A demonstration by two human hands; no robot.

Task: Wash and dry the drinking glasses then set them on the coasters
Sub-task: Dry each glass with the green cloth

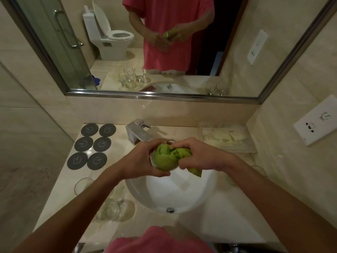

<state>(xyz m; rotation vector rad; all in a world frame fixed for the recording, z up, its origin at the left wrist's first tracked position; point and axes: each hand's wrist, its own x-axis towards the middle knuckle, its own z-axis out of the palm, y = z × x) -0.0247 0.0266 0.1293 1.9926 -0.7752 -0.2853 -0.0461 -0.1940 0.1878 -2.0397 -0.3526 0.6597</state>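
Observation:
Over the white sink basin (197,194), my left hand (144,158) grips a clear drinking glass (155,161) tilted on its side. A green cloth (168,157) is stuffed into the glass, and my right hand (198,155) grips the cloth's bunched end at the glass's mouth. Several dark round coasters (93,145) lie in two columns at the counter's back left, with nothing on them. More clear glasses (113,209) stand on the counter left of the basin, partly behind my left forearm. Another glass (259,170) shows at the right behind my right forearm.
A chrome faucet (137,131) stands behind the basin. A clear tray of packets (228,137) sits at the back right. A wall socket plate (317,119) is on the right wall. The mirror (164,42) spans the wall above the counter.

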